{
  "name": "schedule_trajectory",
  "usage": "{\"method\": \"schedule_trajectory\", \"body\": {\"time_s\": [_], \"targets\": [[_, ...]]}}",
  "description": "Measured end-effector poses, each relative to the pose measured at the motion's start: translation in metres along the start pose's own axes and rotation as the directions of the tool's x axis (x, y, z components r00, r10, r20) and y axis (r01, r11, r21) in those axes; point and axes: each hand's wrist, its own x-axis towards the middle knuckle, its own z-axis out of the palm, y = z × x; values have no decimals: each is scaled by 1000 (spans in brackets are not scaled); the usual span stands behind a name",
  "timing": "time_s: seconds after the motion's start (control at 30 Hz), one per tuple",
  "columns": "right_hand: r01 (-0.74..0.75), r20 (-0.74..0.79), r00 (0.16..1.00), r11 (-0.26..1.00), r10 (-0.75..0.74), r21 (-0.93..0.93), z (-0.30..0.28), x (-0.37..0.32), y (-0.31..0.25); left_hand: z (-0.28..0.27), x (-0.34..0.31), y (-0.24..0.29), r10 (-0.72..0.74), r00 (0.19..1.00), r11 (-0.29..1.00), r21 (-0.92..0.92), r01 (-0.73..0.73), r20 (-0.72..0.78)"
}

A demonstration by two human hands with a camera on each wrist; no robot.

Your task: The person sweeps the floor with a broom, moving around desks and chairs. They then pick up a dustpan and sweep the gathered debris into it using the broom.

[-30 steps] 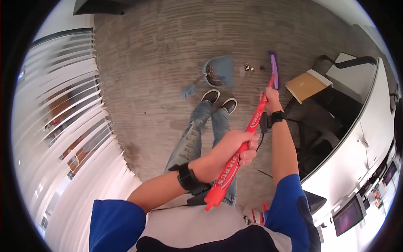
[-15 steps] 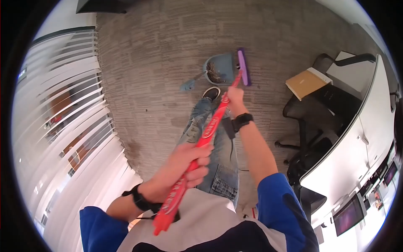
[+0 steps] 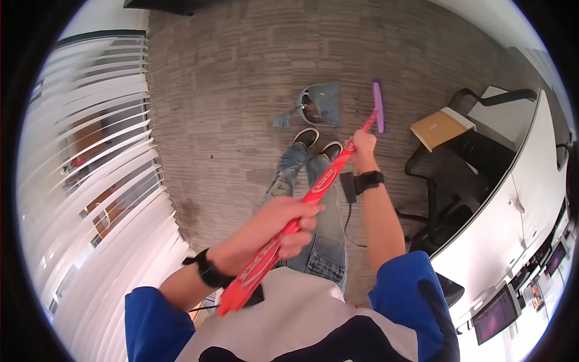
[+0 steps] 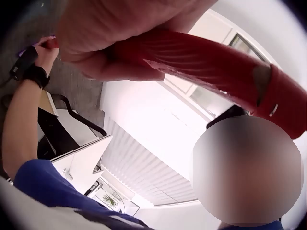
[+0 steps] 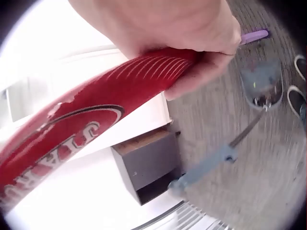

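Observation:
A red pole (image 3: pixel 326 181) runs diagonally across the head view, ending in a purple broom head (image 3: pixel 379 107) on the carpet. Around its upper part, near the torso, curls my left hand (image 3: pixel 280 226); my right hand (image 3: pixel 363 146) grips it lower down, closer to the broom head. The left wrist view shows my left hand (image 4: pixel 115 36) round the pole, and the right wrist view shows my right hand (image 5: pixel 182 33) round it too. Left of the broom head, apart from it, a grey-blue dustpan (image 3: pixel 329 104) lies flat with dark debris inside.
Two shoes (image 3: pixel 306 137) stand just below the dustpan. At the right are a black chair (image 3: pixel 443 172), a tan box (image 3: pixel 440 128) and a white desk (image 3: pixel 497 208) with monitors. White blinds (image 3: pixel 114 241) line the left side.
The broom head swung left to the dustpan's open edge, then back right. The debris pile that lay on the carpet beside the dustpan no longer shows there. Both hands kept their grip on the pole.

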Motion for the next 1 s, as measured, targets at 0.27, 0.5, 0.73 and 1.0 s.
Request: {"method": "schedule_trajectory", "body": {"time_s": [0.27,0.5,0.73,1.0], "targets": [[-81,6,997,995,81,52,29,32,32,-8,32,1,103,992,994,42,-100,-67],[-125,162,982,981,100,151,76,-40,53,12,-48,-6,80,952,989,145,-38,-296],[13,-39,999,990,-8,143,14,-47,8,19,-40,0,-29,990,988,145,49,-135],[9,-75,997,995,-1,104,-41,64,21,7,71,4,9,998,997,70,-13,58]]}}
